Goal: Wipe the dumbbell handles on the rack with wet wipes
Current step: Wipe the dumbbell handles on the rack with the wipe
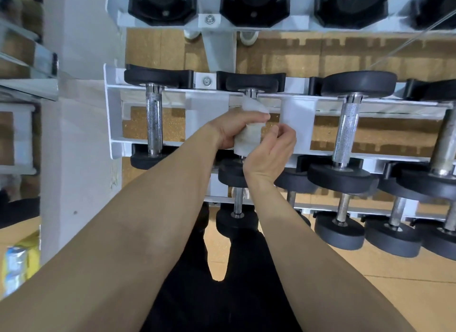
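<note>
The left hand (230, 131) clenches a white wet wipe (248, 139) wrapped round the handle (250, 94) of the second dumbbell (251, 84) on the rack's (111, 109) middle tier. The right hand (270, 154) — fingers curled — sits at the wipe's near end; its hold cannot be told. A yellow-and-blue pack (17, 260) at lower left — print unreadably blurred.

The handle (251, 94) of the second dumbbell on the middle shelf is almost wholly hidden beneath the wet wipe (249, 137) and the left hand (230, 129) curled round it; only a short chrome stub shows at its far end. The right hand (271, 152) covers the wipe's near edge, and whether its fingers pinch the wipe cannot be told. The right forearm hides part of a lower-shelf dumbbell (237, 204). The top-shelf dumbbells (254, 0) are cut off by the upper edge, and the rightmost dumbbell (444, 144) by the right edge. A yellow and blue package (17, 260) at lower left is blurred.
</note>
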{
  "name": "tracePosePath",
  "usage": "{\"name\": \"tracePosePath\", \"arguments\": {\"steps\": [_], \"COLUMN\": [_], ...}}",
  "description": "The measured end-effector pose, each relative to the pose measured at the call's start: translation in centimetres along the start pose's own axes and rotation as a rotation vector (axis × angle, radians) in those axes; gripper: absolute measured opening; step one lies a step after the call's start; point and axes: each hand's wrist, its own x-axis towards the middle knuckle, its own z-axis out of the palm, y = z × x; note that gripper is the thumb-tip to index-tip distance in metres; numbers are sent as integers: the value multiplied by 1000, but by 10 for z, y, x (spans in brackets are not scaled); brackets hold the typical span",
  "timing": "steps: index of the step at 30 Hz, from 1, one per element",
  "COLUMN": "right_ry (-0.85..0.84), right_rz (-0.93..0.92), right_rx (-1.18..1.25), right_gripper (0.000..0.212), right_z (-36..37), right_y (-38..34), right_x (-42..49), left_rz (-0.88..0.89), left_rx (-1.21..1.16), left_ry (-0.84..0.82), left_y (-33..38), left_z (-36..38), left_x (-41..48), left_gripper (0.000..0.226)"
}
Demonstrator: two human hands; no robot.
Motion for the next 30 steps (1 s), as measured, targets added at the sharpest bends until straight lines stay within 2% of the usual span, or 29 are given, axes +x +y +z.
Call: {"name": "tracePosePath", "arguments": {"steps": [3, 5, 7, 9, 13, 17, 19, 21, 23, 25, 27, 30], "right_ry": [-7, -2, 11, 16, 17, 19, 13, 16, 10, 3, -1, -9], "right_rz": [-5, 7, 14, 14, 1, 19, 3, 1, -1, -6, -9, -1], "right_rx": [-17, -10, -5, -10, -13, -1, 4, 14, 23, 37, 45, 41], "right_gripper": [61, 60, 60, 60, 57, 55, 55, 56, 57, 59, 60, 61], "right_z": [-1, -2, -4, -5, -2, -1, -1, 0, 0, -1, -2, -4], "right_y": [1, 1, 1, 1, 1, 3, 3, 4, 4, 5, 4, 2], "right_x": [1, 3, 4, 3, -1, -1, -1, 0, 0, 1, 1, 0], "left_rz": [49, 75, 76, 100, 149, 192, 248, 225, 141, 109, 117, 142], "left_rx": [190, 338, 510, 519, 270, 153, -26, -192, -258, -204, 12, 285], "left_ry": [190, 330, 427, 432, 410, 458, 364, 233, 133, 104, 144, 222], "left_y": [-20, -27, -32, -35, -34, -5, 8, 12, 9, 3, -9, -30], "left_z": [12, 22, 29, 30, 22, 29, 26, 20, 16, 14, 11, 11], "left_x": [-6, -5, -4, -9, -11, 5, 9, 10, 8, 6, 1, -11], "left_gripper": [80, 88, 82, 74, 49, 38, 25, 14, 19, 22, 24, 57]}}
